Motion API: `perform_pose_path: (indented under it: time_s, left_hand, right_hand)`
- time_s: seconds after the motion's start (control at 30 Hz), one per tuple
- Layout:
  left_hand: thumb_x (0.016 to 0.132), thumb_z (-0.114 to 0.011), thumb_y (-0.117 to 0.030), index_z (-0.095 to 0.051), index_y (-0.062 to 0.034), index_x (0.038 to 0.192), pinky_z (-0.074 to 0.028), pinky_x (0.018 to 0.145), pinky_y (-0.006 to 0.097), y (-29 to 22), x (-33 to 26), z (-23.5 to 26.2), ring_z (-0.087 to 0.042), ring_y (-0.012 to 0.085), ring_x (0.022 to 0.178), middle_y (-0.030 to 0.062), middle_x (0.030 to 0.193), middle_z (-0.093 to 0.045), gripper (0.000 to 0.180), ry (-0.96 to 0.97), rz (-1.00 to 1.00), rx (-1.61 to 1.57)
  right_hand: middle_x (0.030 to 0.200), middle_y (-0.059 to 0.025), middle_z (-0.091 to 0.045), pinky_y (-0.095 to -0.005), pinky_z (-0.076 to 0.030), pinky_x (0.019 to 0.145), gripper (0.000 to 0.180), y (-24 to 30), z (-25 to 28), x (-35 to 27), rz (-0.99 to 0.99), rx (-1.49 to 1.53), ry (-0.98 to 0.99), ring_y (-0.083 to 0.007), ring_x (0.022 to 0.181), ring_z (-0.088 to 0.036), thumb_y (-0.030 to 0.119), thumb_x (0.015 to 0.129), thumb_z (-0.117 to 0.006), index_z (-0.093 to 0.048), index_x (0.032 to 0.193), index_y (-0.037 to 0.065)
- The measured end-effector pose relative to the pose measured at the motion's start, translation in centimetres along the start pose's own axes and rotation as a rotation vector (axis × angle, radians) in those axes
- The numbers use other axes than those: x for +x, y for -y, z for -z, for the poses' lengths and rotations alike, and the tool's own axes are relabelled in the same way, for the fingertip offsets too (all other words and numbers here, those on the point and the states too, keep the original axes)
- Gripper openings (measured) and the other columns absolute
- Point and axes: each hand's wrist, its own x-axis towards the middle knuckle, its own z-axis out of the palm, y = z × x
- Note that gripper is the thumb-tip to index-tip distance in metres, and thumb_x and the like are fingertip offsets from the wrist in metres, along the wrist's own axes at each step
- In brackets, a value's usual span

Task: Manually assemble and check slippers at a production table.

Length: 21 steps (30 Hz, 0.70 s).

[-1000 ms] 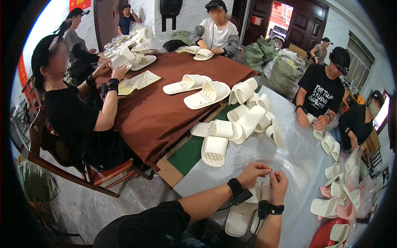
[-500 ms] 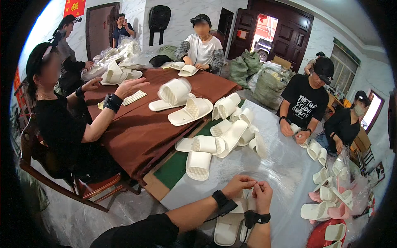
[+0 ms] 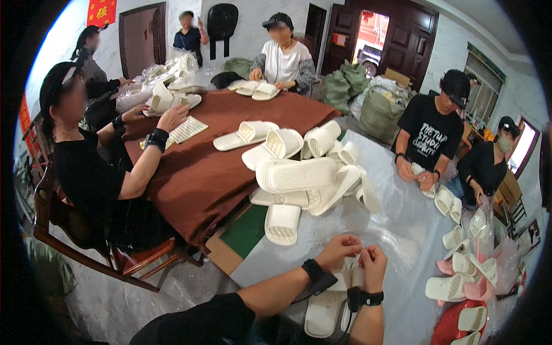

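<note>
Best done, as a judgement, with light fingertips, steady wrists and small movements, low over the white slide slippers (image 3: 321, 316) lying directly beneath, on the pale grey tabletop (image 3: 402, 230). Seen at the left hand (image 3: 339, 252): fingers bent, thumb drawn close to forefinger. Likewise at the right hand (image 3: 374, 267), with fingers curled inward and tips almost meeting those opposite. Impossible to confirm a grip on anything between (too small, too blurred to make out). Just beyond, on the same surface: a loose heap of white slides (image 3: 332, 194).
</note>
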Motion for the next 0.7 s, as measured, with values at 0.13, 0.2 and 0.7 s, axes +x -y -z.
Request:
perform_pose_path:
  time_s: [0.13,0.2,0.7]
  left_hand:
    - [0.084,-0.069,-0.017,-0.063,-0.0029,0.1,-0.049,0.074,0.026,0.7,-0.4,0.2,-0.058,0.0108,0.081,0.0031,0.09,-0.063,0.022,-0.024,0.017,-0.038]
    - [0.086,-0.068,-0.022,-0.064,-0.0044,0.103,-0.048,0.073,0.026,0.9,-0.2,0.6,-0.06,0.0106,0.083,0.0027,0.094,-0.065,0.025,-0.005,0.004,-0.007]
    - [0.085,-0.068,-0.016,-0.066,-0.0017,0.094,-0.049,0.075,0.025,0.4,0.0,0.4,-0.058,0.0098,0.08,0.0009,0.086,-0.063,0.017,0.063,0.007,0.006]
  right_hand:
    - [0.067,-0.0007,-0.056,-0.0217,-0.041,0.054,0.005,0.0,0.0,-0.9,0.014,-0.049,-0.014,-0.0078,0.058,-0.051,0.005,0.087,-0.058,-0.056,0.083,0.002]
    - [0.068,-0.0009,-0.056,-0.022,-0.041,0.055,0.005,-0.2,0.1,-1.2,0.009,-0.063,-0.012,-0.0078,0.059,-0.051,0.005,0.087,-0.057,-0.057,0.083,0.002]
    - [0.066,-0.0023,-0.057,-0.0224,-0.041,0.054,0.007,-0.1,0.1,-0.7,-0.012,-0.018,-0.041,-0.0088,0.058,-0.052,0.004,0.086,-0.059,-0.059,0.081,-0.001]
